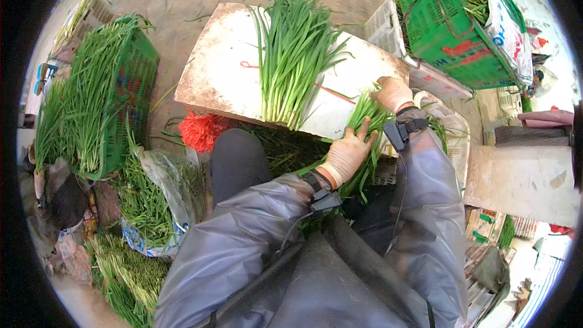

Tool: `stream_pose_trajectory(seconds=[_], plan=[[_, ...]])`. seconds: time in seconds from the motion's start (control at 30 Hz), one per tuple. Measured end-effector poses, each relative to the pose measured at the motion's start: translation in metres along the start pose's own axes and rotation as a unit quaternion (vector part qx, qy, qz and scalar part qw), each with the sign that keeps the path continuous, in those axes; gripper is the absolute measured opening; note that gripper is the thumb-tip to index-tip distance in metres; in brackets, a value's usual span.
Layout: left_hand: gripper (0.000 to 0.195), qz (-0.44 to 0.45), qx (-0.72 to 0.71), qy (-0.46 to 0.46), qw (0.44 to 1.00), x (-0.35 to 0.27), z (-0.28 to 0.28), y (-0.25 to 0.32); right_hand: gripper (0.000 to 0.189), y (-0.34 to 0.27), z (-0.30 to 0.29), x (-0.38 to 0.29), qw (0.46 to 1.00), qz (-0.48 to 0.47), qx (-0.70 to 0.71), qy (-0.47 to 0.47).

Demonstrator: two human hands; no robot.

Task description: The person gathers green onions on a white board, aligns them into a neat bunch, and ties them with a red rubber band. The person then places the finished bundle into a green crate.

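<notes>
A large bunch of green chives [296,59] lies across a stained white board [218,64], leaf tips pointing away from me. To its right, a smaller bunch of chives [371,114] hangs over the board's near edge, its leaves towards me. My left hand [348,152], in a pale glove with dirty fingertips, rests on this smaller bunch with its fingers apart. At the stem end my right hand [391,94], also gloved, touches the bunch with bent fingers; whether it grips is hidden. A red tie [334,94] lies on the board between the bunches, and another red tie [248,64] lies left of the large bunch.
Left stands a green crate [134,95] heaped with chives. A plastic bag of greens [150,200] and tied bundles [130,278] lie below it. Red ties [205,130] hang beside my knee. A green crate [455,41] and white crates [380,25] stand at the right.
</notes>
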State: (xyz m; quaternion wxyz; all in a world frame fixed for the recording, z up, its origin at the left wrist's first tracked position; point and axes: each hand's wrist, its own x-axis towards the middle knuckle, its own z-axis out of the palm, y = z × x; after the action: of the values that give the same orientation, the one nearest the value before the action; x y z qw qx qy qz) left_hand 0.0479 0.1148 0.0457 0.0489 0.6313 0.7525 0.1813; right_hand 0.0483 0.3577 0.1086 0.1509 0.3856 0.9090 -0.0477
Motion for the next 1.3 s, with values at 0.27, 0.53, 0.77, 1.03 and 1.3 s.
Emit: stream_pose_trajectory(seconds=[0.27,0.53,0.77,1.03,1.3], plan=[[0.067,0.009,-0.007,0.019,1.0,0.0,0.006,0.005,0.035,0.014,0.015,0.024,0.999,-0.025,-0.044,0.019],[0.065,0.017,-0.014,0.026,0.999,-0.001,0.006,0.004,0.036,0.037,-0.02,0.035,0.992,-0.115,0.011,0.046],[0.061,0.015,-0.018,0.019,1.0,0.001,0.007,0.005,0.049,-0.013,-0.003,0.008,0.995,-0.089,-0.029,-0.031],[0.059,0.017,-0.006,0.024,1.0,0.001,0.008,0.005,0.026,0.01,0.004,0.042,0.989,0.032,-0.125,0.069],[0.061,0.016,-0.025,0.02,0.999,0.003,0.01,0.008,0.035,0.054,0.012,0.067,0.993,-0.051,-0.103,0.021]])
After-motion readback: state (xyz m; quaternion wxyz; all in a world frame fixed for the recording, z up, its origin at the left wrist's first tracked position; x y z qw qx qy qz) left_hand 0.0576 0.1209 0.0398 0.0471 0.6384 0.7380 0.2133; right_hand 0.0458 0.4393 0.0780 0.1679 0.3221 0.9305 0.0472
